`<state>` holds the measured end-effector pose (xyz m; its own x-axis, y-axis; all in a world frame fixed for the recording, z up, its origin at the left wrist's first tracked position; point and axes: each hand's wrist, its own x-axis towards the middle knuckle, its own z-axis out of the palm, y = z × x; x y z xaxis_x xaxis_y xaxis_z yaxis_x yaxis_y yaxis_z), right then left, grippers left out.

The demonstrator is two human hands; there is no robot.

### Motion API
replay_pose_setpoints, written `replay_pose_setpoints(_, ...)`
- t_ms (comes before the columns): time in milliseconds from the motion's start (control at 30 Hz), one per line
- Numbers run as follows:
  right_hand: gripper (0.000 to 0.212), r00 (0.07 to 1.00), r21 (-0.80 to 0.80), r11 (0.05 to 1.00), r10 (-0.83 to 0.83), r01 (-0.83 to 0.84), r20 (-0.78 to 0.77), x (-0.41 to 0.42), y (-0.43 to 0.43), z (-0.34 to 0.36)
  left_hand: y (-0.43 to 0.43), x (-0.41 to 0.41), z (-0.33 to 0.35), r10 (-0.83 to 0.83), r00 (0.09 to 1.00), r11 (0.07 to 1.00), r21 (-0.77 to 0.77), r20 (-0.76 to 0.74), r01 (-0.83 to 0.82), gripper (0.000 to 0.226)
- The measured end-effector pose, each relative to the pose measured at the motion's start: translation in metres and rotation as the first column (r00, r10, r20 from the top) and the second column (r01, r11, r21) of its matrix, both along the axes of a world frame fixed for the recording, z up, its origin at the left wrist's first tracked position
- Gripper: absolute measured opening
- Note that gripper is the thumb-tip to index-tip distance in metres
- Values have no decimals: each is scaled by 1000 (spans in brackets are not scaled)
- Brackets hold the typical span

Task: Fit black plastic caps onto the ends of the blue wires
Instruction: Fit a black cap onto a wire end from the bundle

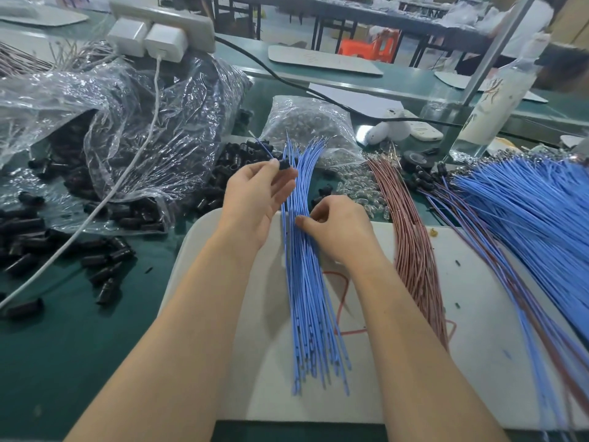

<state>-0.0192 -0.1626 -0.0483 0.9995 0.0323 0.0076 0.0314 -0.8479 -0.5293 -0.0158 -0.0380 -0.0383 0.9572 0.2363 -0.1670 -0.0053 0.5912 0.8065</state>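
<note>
Blue wires [306,282] lie bundled, right hand [338,226] pinching one strand loose, left hand [258,193] pinching a black cap [284,164]; next likely comes aligning wire end with cap opening.

It was a small assembly workshop or factory floor: a long green-topped bench [79,346] heaped with clear bags [111,138] of black caps [105,272], loose bundles of blue wires [306,282] and pinkish wires [411,250], more worktables [366,17] behind, and what looked like an orange plastic stool [366,46].

One head-worn wide-angle view, forward and down, close over the green bench [63,362].
</note>
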Motion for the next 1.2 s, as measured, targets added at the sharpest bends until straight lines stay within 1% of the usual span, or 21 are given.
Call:
replay_pose_setpoints(67, 19, 999, 75, 997, -24, 22, 24, 0, -3, 3, 2, 0, 1, -20, 1000, 992, -128, -9, 19, 7)
replay_pose_setpoints(133, 20, 998, 170, 984, -56, 48, 40, 1, -8, 5, 3, 0, 2, -30, 999, 981, -192, -15, 26, 6)
replay_pose_setpoints(267, 24, 995, 404, 910, -99, 89, 5, 3, -15, 5, 4, 0, 1, -62, 998, 977, -203, 0, 60, 7)
replay_pose_setpoints(333, 21, 996, 584, 807, -74, 91, -53, 4, -16, 7, 3, 2, -1, -86, 996, 983, -161, 7, 86, 6)
replay_pose_setpoints(367, 18, 996, 693, 716, -29, 84, -90, 3, -17, 10, 2, 2, -2, -95, 995, 986, -138, 4, 95, 5)
replay_pose_setpoints(400, 14, 993, 806, 587, 38, 71, -115, 2, -18, 14, 2, 2, -2, -101, 995, 987, -125, -3, 100, 5)
replay_pose_setpoints(467, 4, 979, 968, 248, 192, 18, -67, 1, -23, 23, 2, 2, -2, -115, 993, 987, -117, -33, 110, 8)
replay_pose_setpoints(500, 4, 972, 997, 73, 233, -18, 0, 0, -27, 27, 3, 1, -1, -129, 990, 986, -115, -49, 123, 10)
replay_pose_setpoints(533, 6, 972, 997, -64, 225, -49, 62, -1, -29, 29, 4, 0, -1, -153, 987, 983, -114, -57, 146, 11)
replay_pose_setpoints(567, 6, 983, 988, -139, 162, -70, 93, -2, -30, 31, 5, -1, -1, -191, 980, 977, -106, -54, 185, 12)
replay_pose_setpoints(600, 6, 995, 986, -141, 50, -84, 92, -2, -31, 31, 6, -2, 0, -245, 969, 967, -85, -41, 240, 11)
replay_pose_setpoints(667, 7, 979, 997, -33, -192, -76, 69, -2, -30, 31, 3, -6, 2, -392, 920, 920, -12, -15, 392, 10)
replay_pose_setpoints(733, 9, 961, 998, -4, -271, -59, 56, -1, -28, 31, -2, -12, 5, -557, 831, 830, 57, 3, 556, 8)
replay_pose_setpoints(833, 10, 980, 997, -24, -190, -73, 67, -3, -26, 31, -5, -19, 8, -694, 717, 720, 94, 67, 688, 12)
replay_pose_setpoints(933, 8, 985, 991, 73, -121, -112, 120, -2, -28, 30, 0, -22, 10, -717, 689, 697, 95, 102, 711, 13)
replay_pose_setpoints(1000, 8, 999, 990, 130, -12, -49, 51, 0, -27, 28, 3, -21, 11, -721, 679, 690, 55, 137, 722, 17)
replay_pose_setpoints(1033, 9, 999, 978, 206, 35, 14, -22, 1, -26, 25, 4, -21, 11, -722, 676, 687, 39, 149, 726, 18)
replay_pose_setpoints(1067, 10, 993, 941, 333, 70, 63, -91, 1, -25, 23, 4, -21, 11, -724, 674, 685, 43, 148, 727, 18)
replay_pose_setpoints(1133, 15, 981, 799, 599, 120, 51, -153, -1, -22, 16, 1, -22, 11, -743, 660, 669, 126, 108, 732, 18)
replay_pose_setpoints(1167, 18, 980, 757, 653, 136, 24, -148, -2, -21, 14, -1, -23, 10, -766, 638, 641, 182, 80, 746, 17)
replay_pose_setpoints(1200, 19, 981, 766, 643, 139, 13, -133, -2, -21, 14, -3, -24, 9, -798, 600, 595, 236, 59, 768, 15)
